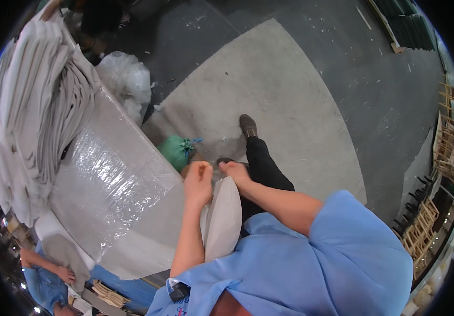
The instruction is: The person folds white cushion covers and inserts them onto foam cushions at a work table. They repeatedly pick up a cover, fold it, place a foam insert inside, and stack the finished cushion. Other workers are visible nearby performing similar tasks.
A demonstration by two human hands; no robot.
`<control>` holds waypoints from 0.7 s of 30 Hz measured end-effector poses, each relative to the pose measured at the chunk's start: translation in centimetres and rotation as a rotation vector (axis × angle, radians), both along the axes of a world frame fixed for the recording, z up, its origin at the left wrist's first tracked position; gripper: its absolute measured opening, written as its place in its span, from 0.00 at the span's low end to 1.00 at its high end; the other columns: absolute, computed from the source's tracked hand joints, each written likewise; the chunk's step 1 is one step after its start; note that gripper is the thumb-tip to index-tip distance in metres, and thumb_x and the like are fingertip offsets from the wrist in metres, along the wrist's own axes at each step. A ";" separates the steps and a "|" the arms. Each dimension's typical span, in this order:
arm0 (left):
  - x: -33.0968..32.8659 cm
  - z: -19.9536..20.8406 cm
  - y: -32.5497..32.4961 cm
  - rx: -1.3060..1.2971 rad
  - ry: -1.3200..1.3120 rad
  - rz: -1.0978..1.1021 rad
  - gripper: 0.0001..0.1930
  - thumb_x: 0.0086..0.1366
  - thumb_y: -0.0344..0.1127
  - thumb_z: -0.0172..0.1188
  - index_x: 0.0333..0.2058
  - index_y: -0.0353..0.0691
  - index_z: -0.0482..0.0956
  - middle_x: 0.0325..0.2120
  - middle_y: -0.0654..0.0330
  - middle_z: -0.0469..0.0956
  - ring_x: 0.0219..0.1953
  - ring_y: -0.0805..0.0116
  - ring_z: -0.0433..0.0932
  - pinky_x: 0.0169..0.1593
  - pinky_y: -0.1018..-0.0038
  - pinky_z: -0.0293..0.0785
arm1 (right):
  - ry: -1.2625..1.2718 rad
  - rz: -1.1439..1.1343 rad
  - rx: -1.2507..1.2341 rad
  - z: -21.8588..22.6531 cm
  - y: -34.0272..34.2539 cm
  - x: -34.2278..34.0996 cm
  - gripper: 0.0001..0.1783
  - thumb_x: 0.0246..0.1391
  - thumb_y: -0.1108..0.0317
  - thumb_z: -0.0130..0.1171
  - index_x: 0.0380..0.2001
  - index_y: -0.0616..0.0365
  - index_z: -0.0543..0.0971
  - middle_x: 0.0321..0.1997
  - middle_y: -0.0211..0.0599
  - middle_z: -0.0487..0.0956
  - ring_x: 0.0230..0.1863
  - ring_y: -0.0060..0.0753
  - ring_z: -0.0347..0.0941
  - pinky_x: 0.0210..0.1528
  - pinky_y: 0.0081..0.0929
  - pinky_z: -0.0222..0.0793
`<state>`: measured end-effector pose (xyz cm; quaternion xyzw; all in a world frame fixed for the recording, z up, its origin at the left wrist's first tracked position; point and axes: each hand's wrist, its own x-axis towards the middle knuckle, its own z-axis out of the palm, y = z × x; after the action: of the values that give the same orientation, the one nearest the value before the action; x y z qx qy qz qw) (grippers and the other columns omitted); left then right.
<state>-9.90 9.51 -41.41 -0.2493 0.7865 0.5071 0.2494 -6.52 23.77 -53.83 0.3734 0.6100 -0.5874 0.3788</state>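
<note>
Cream cushion [223, 218], tip just beside right grip [233, 173], left grip [198, 181] near, both curled, hold unclear

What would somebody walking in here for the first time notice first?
Probably the shiny plastic-covered table on the left, with folded grey fabric heaped at its far-left end. The bright green tied sack beside the table's edge also stands out. Nearer in, a pale cushion sits in front of the blue shirt, its tip close to the left hand and right hand.
</note>
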 end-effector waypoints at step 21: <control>13.3 8.0 -3.1 0.363 0.080 0.016 0.26 0.83 0.45 0.48 0.71 0.38 0.71 0.69 0.52 0.73 0.71 0.59 0.69 0.74 0.66 0.61 | 0.047 -0.194 -0.714 8.2 1.5 -4.3 0.37 0.75 0.36 0.44 0.27 0.58 0.80 0.19 0.41 0.81 0.22 0.39 0.79 0.33 0.34 0.80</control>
<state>3.43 6.41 -33.43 -0.1861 0.6894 0.6520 0.2549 -10.77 25.22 -45.60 0.2603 0.3367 -0.8048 0.4137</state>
